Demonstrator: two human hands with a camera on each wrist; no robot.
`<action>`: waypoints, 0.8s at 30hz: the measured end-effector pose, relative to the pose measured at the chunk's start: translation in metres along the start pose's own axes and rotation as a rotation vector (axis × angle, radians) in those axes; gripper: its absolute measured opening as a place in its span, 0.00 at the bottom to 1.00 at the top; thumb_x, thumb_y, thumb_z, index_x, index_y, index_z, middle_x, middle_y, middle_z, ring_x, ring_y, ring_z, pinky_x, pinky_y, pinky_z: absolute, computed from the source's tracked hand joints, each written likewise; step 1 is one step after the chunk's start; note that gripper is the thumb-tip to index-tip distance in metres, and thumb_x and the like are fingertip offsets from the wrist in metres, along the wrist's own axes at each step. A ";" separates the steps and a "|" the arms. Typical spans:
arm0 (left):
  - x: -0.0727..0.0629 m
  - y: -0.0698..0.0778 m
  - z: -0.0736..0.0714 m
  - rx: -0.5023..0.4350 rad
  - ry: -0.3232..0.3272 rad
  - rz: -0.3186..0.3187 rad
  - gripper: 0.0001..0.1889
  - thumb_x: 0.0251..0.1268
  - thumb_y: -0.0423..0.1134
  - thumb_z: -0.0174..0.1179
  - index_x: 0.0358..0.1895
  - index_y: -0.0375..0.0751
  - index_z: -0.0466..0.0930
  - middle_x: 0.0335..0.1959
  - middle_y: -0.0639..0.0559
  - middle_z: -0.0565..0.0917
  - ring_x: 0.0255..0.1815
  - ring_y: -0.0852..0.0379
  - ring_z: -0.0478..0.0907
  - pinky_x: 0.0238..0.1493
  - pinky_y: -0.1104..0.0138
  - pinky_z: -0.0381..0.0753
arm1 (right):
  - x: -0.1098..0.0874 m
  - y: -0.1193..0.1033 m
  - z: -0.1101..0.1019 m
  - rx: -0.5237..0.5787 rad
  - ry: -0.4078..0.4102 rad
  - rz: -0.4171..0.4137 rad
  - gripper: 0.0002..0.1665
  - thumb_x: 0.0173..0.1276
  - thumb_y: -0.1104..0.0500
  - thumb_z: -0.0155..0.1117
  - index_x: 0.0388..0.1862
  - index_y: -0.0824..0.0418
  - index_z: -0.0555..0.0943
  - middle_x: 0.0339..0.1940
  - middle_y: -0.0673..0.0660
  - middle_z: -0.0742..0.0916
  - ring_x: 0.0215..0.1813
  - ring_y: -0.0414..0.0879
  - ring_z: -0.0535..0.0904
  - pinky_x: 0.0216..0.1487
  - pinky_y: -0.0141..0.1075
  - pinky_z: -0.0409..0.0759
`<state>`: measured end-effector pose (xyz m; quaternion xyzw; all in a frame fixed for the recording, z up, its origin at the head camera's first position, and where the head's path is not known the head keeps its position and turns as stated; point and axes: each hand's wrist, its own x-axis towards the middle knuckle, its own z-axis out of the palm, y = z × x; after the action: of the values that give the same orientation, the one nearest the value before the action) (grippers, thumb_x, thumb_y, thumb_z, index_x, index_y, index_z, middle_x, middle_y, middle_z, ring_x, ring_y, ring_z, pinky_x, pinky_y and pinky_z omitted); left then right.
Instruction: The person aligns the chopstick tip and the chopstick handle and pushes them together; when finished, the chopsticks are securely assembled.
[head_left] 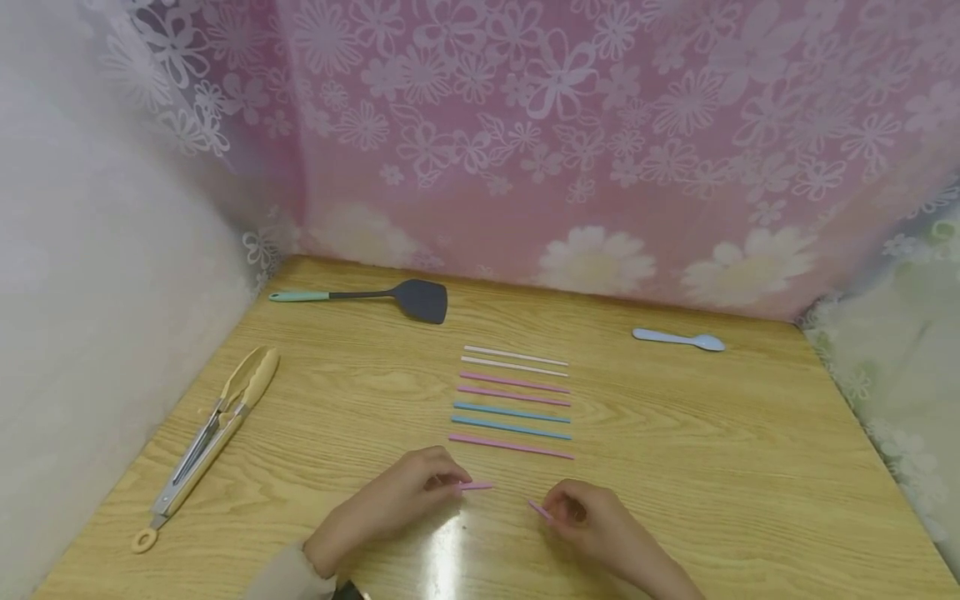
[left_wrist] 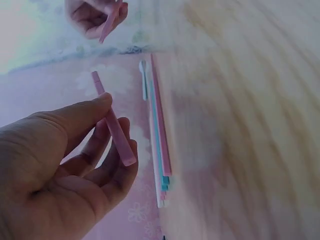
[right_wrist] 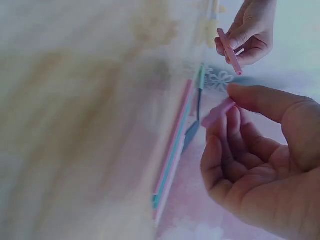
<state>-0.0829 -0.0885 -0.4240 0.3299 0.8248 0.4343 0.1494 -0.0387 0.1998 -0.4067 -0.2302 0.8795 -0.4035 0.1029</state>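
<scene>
My left hand (head_left: 412, 493) pinches a short pink stick (left_wrist: 118, 134) between thumb and fingers, low over the near middle of the table. In the left wrist view this stick has a blunt square end and a narrower far tip. Facing it, my right hand (head_left: 596, 521) pinches another short pink stick (right_wrist: 218, 114), partly hidden by the fingers. A gap separates the two pieces. Just beyond both hands lie several chopstick-like sticks in parallel: white (head_left: 515, 363), pink (head_left: 513, 382), blue (head_left: 512, 412), and a pink one (head_left: 512, 447) nearest me.
A dark spatula (head_left: 422, 300) with a green handle lies at the back left. Yellow-tipped metal tongs (head_left: 206, 446) rest along the left side. A pale blue spoon (head_left: 678, 338) is at the back right. Flowered cloth (head_left: 480, 125) hangs behind the wooden table (head_left: 712, 467).
</scene>
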 end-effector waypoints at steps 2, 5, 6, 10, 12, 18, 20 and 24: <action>0.003 0.004 0.000 -0.012 0.013 0.023 0.10 0.69 0.39 0.55 0.47 0.41 0.82 0.41 0.58 0.81 0.42 0.66 0.76 0.45 0.73 0.78 | 0.003 -0.004 0.000 0.000 0.049 -0.034 0.06 0.62 0.64 0.67 0.38 0.60 0.80 0.29 0.43 0.80 0.32 0.31 0.73 0.35 0.27 0.78; 0.008 0.010 0.000 -0.023 0.031 0.056 0.10 0.70 0.39 0.55 0.47 0.41 0.83 0.41 0.57 0.81 0.42 0.66 0.76 0.45 0.73 0.78 | 0.006 -0.009 0.000 0.019 0.107 -0.077 0.07 0.63 0.62 0.67 0.39 0.59 0.80 0.30 0.44 0.81 0.33 0.32 0.74 0.35 0.29 0.79; 0.010 0.012 0.000 -0.027 0.033 0.062 0.10 0.70 0.39 0.55 0.47 0.41 0.82 0.42 0.57 0.81 0.42 0.66 0.76 0.44 0.73 0.78 | 0.007 -0.010 0.001 0.024 0.120 -0.092 0.07 0.63 0.62 0.67 0.39 0.59 0.80 0.30 0.44 0.82 0.33 0.32 0.74 0.35 0.29 0.78; 0.012 0.016 0.000 -0.045 0.044 0.068 0.11 0.70 0.40 0.54 0.47 0.41 0.82 0.42 0.57 0.80 0.43 0.66 0.76 0.45 0.73 0.78 | 0.010 -0.015 0.001 0.033 0.150 -0.142 0.08 0.62 0.63 0.68 0.40 0.58 0.80 0.31 0.45 0.82 0.33 0.32 0.74 0.34 0.30 0.79; 0.013 0.016 0.000 -0.052 0.052 0.072 0.11 0.70 0.40 0.54 0.47 0.41 0.82 0.42 0.56 0.80 0.42 0.65 0.76 0.44 0.73 0.78 | 0.011 -0.016 0.001 0.032 0.155 -0.148 0.08 0.62 0.64 0.68 0.39 0.58 0.80 0.31 0.45 0.81 0.33 0.32 0.74 0.34 0.30 0.79; 0.014 0.016 0.002 -0.055 0.068 0.094 0.10 0.70 0.38 0.55 0.47 0.40 0.82 0.42 0.55 0.80 0.42 0.65 0.77 0.43 0.73 0.79 | 0.011 -0.018 -0.002 0.040 0.142 -0.110 0.06 0.62 0.64 0.67 0.38 0.58 0.81 0.29 0.43 0.79 0.32 0.31 0.73 0.33 0.29 0.78; 0.015 0.016 0.002 -0.057 0.065 0.088 0.10 0.70 0.38 0.55 0.47 0.41 0.82 0.43 0.55 0.81 0.42 0.65 0.77 0.44 0.73 0.79 | 0.012 -0.018 -0.003 0.036 0.142 -0.101 0.06 0.62 0.64 0.67 0.38 0.58 0.81 0.29 0.43 0.79 0.32 0.31 0.72 0.32 0.29 0.78; 0.015 0.016 0.002 -0.049 0.056 0.071 0.10 0.70 0.38 0.55 0.47 0.41 0.82 0.45 0.55 0.82 0.43 0.66 0.77 0.46 0.72 0.79 | 0.013 -0.018 -0.004 0.019 0.157 -0.113 0.05 0.63 0.64 0.66 0.37 0.58 0.82 0.29 0.43 0.79 0.32 0.32 0.72 0.32 0.29 0.77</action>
<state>-0.0868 -0.0706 -0.4114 0.3429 0.8056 0.4683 0.1189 -0.0456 0.1860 -0.3898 -0.2460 0.8667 -0.4338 0.0130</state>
